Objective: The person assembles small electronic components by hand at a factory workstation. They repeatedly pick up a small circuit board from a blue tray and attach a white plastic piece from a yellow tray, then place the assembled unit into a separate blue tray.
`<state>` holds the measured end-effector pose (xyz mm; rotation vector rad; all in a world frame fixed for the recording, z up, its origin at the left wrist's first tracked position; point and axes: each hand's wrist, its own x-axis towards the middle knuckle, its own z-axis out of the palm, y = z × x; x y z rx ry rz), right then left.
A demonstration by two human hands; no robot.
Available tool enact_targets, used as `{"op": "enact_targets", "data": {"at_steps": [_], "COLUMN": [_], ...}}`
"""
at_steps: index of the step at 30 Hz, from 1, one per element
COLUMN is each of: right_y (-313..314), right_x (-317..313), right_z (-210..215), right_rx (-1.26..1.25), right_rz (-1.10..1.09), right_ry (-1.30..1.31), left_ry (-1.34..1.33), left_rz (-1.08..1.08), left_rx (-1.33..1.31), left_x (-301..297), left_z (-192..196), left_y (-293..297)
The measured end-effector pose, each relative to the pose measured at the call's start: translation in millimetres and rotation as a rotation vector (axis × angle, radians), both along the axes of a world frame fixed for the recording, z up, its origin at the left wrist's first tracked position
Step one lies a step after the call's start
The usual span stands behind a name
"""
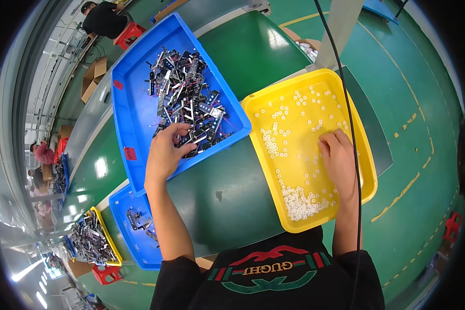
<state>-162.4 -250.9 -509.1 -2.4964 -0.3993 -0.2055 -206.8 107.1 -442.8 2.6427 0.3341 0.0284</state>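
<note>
My left hand (166, 151) reaches over the near edge of a large blue tray (134, 103). Its thumb and fingers are apart, close to a heap of small black-and-silver electronic parts (186, 90) with thin pink and dark wires. I see nothing clearly held there. Over the right side of a yellow tray (267, 178) is my right hand (341, 160), its fingers bent together and pointing down. Whatever is between those fingertips is hidden. Small white rings (300, 205) lie in the yellow tray, piled thickest at its near end and scattered elsewhere.
A smaller blue tray (124, 206) with a few parts stands beside my left forearm. A black cable (341, 67) hangs across the yellow tray, by a pale post (341, 31). At far left is a yellow-edged bin (108, 243) of parts. Another person (104, 19) sits at the upper left.
</note>
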Motion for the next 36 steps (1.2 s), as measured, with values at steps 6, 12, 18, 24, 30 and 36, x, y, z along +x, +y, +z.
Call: {"op": "enact_targets", "data": {"at_steps": [6, 12, 18, 24, 30, 36], "right_y": [1, 13, 35, 70, 96, 101], "right_x": [-2, -13, -23, -40, -55, -60], "right_z": [14, 31, 45, 54, 68, 68], "right_rx": [0.153, 0.430, 0.517, 0.913, 1.448, 1.577], "right_rz": [0.041, 0.099, 0.195, 0.401, 0.494, 0.527], "right_ry": [-0.120, 0.044, 0.105, 0.299, 0.735, 0.935], "left_ry": [0.034, -0.318, -0.380, -0.455, -0.526, -0.611], "left_rz": [-0.014, 0.121, 0.239, 0.110, 0.061, 0.075], "left_rx": [0.005, -0.762, -1.118, -1.379, -1.603, -1.373], "left_x": [-7, -20, -33, -53, -68, -74], "left_z": [5, 18, 24, 25, 31, 31], "left_y": [11, 18, 6, -58, -101, -108]}}
